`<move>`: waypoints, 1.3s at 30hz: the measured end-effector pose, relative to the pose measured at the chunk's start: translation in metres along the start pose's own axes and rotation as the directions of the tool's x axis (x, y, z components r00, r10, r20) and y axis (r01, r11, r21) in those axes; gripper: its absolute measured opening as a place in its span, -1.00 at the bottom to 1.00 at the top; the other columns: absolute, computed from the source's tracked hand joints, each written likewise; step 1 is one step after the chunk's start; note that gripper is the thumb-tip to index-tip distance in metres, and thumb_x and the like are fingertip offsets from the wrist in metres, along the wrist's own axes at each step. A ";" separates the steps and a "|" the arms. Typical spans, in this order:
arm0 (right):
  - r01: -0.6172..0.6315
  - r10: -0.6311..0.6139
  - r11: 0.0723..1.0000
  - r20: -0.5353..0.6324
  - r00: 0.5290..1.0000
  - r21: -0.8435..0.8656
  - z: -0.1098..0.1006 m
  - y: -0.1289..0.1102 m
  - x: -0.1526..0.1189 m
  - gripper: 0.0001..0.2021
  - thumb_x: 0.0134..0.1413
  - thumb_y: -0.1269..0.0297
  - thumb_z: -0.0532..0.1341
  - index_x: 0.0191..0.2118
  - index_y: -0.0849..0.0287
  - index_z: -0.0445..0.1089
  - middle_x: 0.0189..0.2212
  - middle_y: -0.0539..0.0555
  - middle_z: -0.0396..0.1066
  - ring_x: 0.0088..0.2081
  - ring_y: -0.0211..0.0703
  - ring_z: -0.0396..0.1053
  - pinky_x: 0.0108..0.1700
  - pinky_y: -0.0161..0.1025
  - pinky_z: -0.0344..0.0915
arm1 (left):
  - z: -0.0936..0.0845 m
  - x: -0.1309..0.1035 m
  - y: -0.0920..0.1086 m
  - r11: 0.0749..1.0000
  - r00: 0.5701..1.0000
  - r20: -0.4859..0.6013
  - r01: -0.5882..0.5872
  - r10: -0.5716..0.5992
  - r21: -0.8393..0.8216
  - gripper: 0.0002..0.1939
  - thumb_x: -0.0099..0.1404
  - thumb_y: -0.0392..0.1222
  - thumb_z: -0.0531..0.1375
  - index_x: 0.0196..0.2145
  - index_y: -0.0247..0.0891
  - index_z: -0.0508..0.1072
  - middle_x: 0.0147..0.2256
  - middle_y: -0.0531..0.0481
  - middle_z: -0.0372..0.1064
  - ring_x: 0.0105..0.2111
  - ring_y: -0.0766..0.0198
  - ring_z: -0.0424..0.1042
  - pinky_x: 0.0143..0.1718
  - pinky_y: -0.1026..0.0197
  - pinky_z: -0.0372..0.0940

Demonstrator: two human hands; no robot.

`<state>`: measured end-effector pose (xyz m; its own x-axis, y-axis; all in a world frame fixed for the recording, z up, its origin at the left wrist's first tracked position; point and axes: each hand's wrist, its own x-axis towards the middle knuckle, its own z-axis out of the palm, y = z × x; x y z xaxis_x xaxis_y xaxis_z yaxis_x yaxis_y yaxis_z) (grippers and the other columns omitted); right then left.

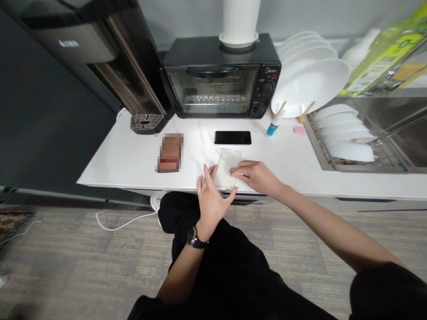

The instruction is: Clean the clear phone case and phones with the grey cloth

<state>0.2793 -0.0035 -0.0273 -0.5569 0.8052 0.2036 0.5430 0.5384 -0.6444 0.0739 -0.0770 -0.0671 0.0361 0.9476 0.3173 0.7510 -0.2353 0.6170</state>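
Note:
A clear phone case [227,166] lies flat on the white counter by its front edge. My left hand [213,200], with a dark watch on the wrist, grips the case by its edges: fingers along the left side, thumb at the near right corner. Above the right part of the case, my right hand [255,175] is closed in a pinch on a small grey crumpled piece [231,170]. What exactly that piece is, I cannot make out. Just beyond the case rests a phone [232,138] with a black screen and a pinkish edge.
A blurred brown packet [170,153] lies to the left. Behind are a toaster oven [220,80] and a drink dispenser [123,66]. A small spray bottle [275,124] and a pink piece [299,130] are at right, near plates [313,84] and a sink rack [347,164].

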 end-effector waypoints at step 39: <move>0.146 -0.145 0.989 0.026 0.989 -0.003 0.011 -0.005 -0.007 -0.80 0.47 0.40 0.30 -0.12 0.06 0.71 -0.17 0.09 0.71 -0.13 -0.04 0.68 0.00 -0.18 0.56 | 0.002 0.000 -0.001 1.000 1.000 -0.017 -0.010 0.010 0.029 0.44 0.39 -0.02 0.43 0.62 0.01 -0.72 0.50 -0.24 0.33 0.52 -0.24 0.30 0.55 -0.52 0.15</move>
<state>0.2739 -0.0150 -0.0334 -0.6464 0.7115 0.2757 0.4581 0.6507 -0.6055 0.0743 -0.0764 -0.0691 0.0323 0.9413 0.3361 0.7692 -0.2382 0.5930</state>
